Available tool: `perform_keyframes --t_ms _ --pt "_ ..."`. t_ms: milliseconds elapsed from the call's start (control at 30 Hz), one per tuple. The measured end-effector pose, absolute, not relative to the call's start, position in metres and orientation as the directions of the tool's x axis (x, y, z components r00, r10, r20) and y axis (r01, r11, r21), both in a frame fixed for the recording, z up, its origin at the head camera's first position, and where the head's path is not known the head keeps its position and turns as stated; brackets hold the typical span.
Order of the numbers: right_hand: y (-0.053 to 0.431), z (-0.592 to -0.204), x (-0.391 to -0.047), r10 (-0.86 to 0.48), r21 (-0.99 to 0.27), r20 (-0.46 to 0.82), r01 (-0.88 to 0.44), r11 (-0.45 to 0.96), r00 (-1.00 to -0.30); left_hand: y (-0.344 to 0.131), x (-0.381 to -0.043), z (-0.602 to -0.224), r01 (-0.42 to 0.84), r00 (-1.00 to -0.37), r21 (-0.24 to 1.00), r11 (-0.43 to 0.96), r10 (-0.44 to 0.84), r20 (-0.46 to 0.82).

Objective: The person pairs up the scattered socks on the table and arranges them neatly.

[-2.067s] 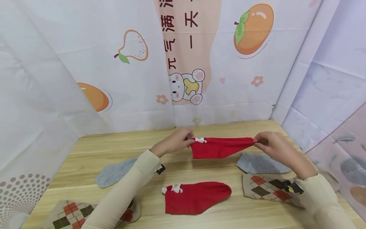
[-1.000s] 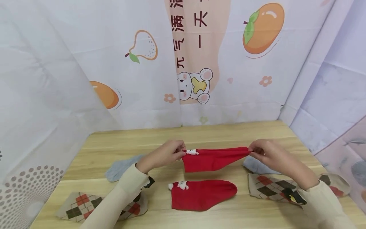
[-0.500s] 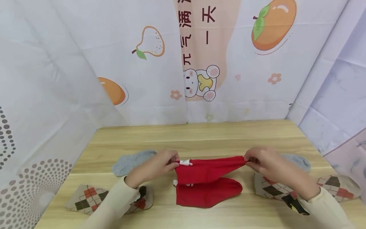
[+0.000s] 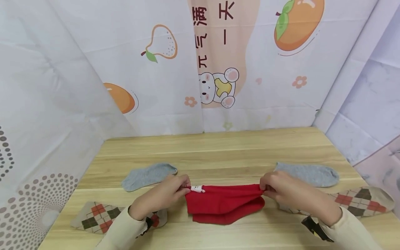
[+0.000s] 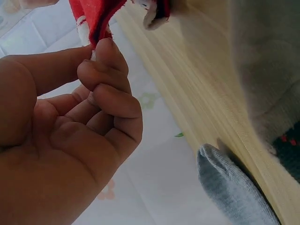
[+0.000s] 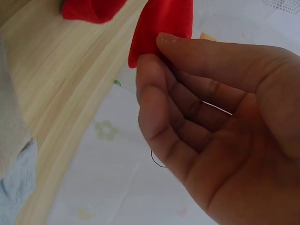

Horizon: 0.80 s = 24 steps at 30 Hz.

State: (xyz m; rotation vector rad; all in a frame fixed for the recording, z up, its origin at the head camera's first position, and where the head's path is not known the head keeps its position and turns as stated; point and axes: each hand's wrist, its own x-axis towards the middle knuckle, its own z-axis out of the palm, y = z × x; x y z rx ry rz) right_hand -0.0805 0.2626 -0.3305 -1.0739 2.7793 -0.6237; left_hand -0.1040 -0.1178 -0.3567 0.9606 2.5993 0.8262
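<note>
A red sock with a white patch at its cuff is stretched level between both hands, in front of the person. My left hand pinches its cuff end between thumb and forefinger. At the other end, the toe, my right hand pinches the cloth, as the right wrist view also shows. Under it a second red sock lies on the wooden table; the held sock hides most of it. In the left wrist view the pinched cuff rises from the fingertips.
Grey socks lie at the left and right behind the hands. Argyle socks lie at the near left and near right, partly covered by the forearms. A printed white curtain closes off the table's far edge.
Both hands have brought the stretched red sock down and nearer to the person, from behind the second red sock to over it. The head view has shifted slightly.
</note>
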Motion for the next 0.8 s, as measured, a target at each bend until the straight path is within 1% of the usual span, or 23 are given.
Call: perform_keyframes --t_ms 100,300,467,667,800 --pt "0.259 -0.332 -0.078 -0.662 -0.409 0.04 -0.617 0.673 -0.748 -0.115 -0.102 -0.359 0.528 -0.746 0.574 0.626 0.665 -0.039" --pt "0.255 -0.332 -0.077 -0.678 -0.391 0.024 -0.631 0.67 -0.734 -0.111 -0.101 -0.363 0.583 -0.729 0.526 0.62 0.684 0.001" --pt "0.253 -0.333 -0.075 -0.687 -0.395 -0.004 -0.629 0.669 -0.727 -0.112 -0.102 -0.364 0.55 -0.739 0.546 0.632 0.672 -0.034" --pt "0.253 -0.329 -0.073 -0.685 -0.387 0.009 -0.634 0.669 -0.729 -0.113 -0.102 -0.357 0.521 -0.742 0.576 0.63 0.668 -0.059" --pt "0.252 -0.329 -0.072 -0.683 -0.366 0.004 -0.637 0.678 -0.73 -0.115 -0.102 -0.354 0.51 -0.729 0.595 0.621 0.679 -0.084"
